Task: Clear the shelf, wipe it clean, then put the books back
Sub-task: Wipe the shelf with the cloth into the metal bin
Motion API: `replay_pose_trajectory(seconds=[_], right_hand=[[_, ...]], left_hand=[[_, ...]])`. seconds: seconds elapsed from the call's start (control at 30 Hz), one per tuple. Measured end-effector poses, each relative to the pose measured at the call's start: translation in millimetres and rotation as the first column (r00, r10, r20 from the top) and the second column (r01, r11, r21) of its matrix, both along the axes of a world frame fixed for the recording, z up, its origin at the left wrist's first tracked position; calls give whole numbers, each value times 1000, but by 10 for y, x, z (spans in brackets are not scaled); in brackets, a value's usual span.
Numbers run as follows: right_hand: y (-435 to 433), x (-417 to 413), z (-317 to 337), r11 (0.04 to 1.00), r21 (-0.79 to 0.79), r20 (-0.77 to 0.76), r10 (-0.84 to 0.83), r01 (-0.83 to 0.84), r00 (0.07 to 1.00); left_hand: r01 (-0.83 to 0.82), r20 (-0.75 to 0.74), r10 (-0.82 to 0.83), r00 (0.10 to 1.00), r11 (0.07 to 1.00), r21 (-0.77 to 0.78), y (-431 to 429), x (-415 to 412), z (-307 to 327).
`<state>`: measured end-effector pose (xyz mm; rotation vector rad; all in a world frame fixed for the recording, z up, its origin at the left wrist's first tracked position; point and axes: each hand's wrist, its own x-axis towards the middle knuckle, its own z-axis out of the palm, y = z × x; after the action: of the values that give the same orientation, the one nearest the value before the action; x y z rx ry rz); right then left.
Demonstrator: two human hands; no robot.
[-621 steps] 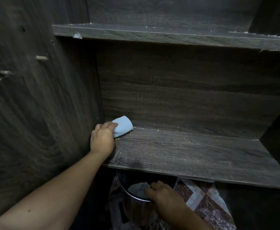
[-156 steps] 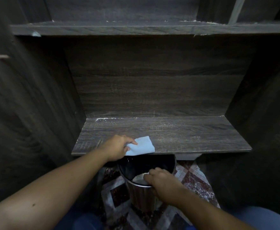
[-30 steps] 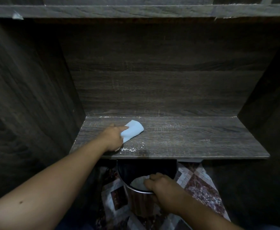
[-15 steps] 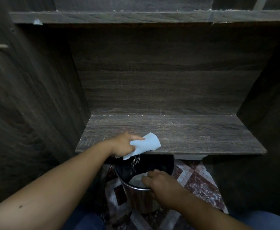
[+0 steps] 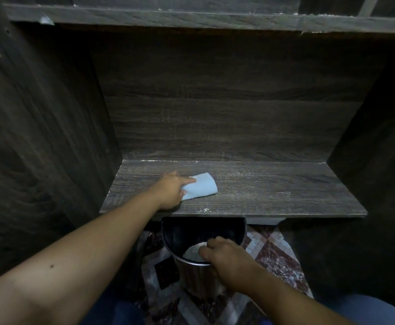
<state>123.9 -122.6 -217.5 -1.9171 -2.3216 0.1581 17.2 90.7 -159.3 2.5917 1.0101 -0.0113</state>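
The shelf (image 5: 273, 195) runs across the middle of the frame, a dark wood-grain board set between two side panels and a back panel (image 5: 215, 113). The left hand (image 5: 169, 192) reaches in from the lower left and lies on the board left of centre. It grips a pale blue cloth (image 5: 201, 186): the fingers are curled round its near end and the index finger is stretched along its top. The cloth lies flat on the board, its free end pointing right.

A few pale crumbs (image 5: 203, 209) sit at the front edge of the shelf, just right of the left wrist, and a thin pale line of dust follows the rear seam.

Below the front edge, at lower centre, stands a round metal bin (image 5: 184, 233) on a patterned tile floor (image 5: 278, 256). The right hand (image 5: 227, 259) comes in from the lower right and holds the bin's near rim, fingers curled over it and into the opening. Some whitish stuff (image 5: 191, 250) lies in the bottom of the bin.

Another board (image 5: 191, 18) spans the top of the frame. Blue trousers (image 5: 367, 310) show at the lower right.
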Motion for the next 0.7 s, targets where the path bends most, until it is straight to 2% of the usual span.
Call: replay_pose_trajectory(seconds=[0.2, 0.3, 0.4, 0.5, 0.57, 0.7], right_hand=[[46, -25, -6, 1000, 26, -29, 3, -2, 1000], [51, -67, 53, 1000, 18, 8, 3, -3, 1000], [56, -99, 83, 1000, -30, 1, -6, 6, 1000], [60, -103, 88, 999, -32, -11, -12, 12, 1000], [63, -95, 75, 999, -43, -1, -11, 11, 1000], [79, -30, 28, 999, -36, -31, -22, 21, 999]], left_hand=[[73, -2, -73, 997, 997, -6, -124, -24, -15], [107, -33, -108, 994, 993, -44, -229, -45, 43], [140, -77, -159, 984, 969, -204, -273, -66, 200], [88, -47, -116, 992, 917, -390, -191, -76, 374], [40, 30, -32, 999, 936, -350, -89, -51, 406], [-30, 184, 38, 982, 998, -49, 162, 50, 368]])
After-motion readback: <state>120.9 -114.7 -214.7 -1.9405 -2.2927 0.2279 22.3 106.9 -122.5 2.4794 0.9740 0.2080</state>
